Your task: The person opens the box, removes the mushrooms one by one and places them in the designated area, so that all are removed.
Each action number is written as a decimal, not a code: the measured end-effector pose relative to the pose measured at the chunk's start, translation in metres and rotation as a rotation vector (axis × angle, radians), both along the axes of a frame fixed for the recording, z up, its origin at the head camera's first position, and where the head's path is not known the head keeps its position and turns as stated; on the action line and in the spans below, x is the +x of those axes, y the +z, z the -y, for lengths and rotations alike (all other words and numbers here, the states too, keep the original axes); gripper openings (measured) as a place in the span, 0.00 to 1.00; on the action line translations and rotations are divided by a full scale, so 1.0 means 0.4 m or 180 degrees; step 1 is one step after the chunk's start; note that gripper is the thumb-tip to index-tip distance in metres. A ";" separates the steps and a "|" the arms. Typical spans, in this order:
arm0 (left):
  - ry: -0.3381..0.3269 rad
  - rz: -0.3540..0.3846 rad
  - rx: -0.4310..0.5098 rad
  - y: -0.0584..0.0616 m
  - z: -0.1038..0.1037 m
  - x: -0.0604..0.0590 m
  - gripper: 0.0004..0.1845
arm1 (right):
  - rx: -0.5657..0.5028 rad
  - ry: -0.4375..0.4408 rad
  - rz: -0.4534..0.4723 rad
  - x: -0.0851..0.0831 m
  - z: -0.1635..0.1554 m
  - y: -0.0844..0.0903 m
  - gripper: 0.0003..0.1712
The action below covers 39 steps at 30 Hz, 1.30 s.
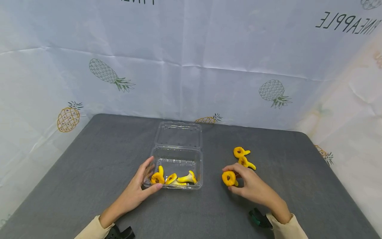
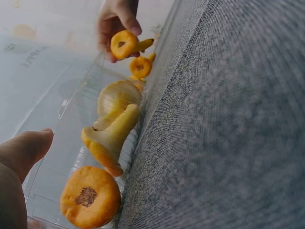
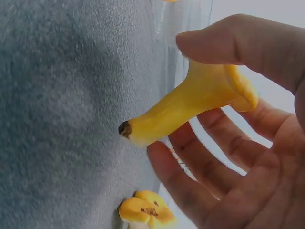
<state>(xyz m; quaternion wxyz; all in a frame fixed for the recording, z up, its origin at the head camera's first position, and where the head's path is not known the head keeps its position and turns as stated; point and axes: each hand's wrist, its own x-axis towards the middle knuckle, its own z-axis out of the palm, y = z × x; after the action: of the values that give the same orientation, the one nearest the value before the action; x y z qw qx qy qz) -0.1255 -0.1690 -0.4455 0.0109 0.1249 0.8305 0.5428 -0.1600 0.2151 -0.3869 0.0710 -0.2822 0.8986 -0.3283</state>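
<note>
In my right hand (image 1: 249, 183) I hold a yellow chanterelle mushroom (image 3: 190, 102) by its cap, between thumb and fingers, over the table right of a clear plastic clamshell container (image 1: 199, 167). Its dark-tipped stem points away from the palm. My left hand (image 1: 138, 189) grips the container's near left corner, thumb at the front rim and fingers along the left wall. Several chanterelles lie along the container's front side, among them a round-capped one (image 2: 90, 198) and a pale-stemmed one (image 1: 189, 177). Two more chanterelles, one farther back (image 1: 239, 152) and one nearer (image 1: 244, 162), lie just beyond my right hand.
The container's lid (image 1: 179, 134) lies folded open toward the back of the dark grey table (image 1: 119, 146). A white curtain (image 1: 179, 89) printed with pineapples hangs behind the table. Dark wrist straps (image 1: 259, 218) sit at both cuffs.
</note>
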 end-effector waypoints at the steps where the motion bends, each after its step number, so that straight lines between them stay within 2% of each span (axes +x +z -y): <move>1: -0.0005 -0.0002 0.0002 0.000 0.000 0.000 0.48 | 0.0006 -0.0014 0.0008 0.000 -0.003 0.000 0.27; 7: -0.0019 -0.0004 0.0007 0.003 -0.001 0.000 0.48 | 0.0063 0.0021 0.0070 -0.003 -0.019 0.003 0.27; 19: 0.0022 -0.0013 -0.0052 -0.001 0.001 -0.003 0.48 | 0.0269 0.0004 0.0423 -0.013 -0.051 0.023 0.27; 27: 0.0024 -0.0011 -0.0051 -0.002 0.001 -0.003 0.48 | 0.0428 -0.0092 0.0586 -0.023 -0.070 0.024 0.28; 39: 0.0031 -0.0009 -0.0039 -0.002 -0.001 -0.001 0.48 | 0.0605 -0.0168 0.0486 -0.030 -0.097 0.007 0.28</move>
<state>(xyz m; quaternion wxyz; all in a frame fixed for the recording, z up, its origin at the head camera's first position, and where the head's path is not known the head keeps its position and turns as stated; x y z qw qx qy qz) -0.1261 -0.1685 -0.4461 0.0079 0.1215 0.8344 0.5376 -0.1718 0.2538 -0.3841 0.1569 -0.2246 0.9248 -0.2639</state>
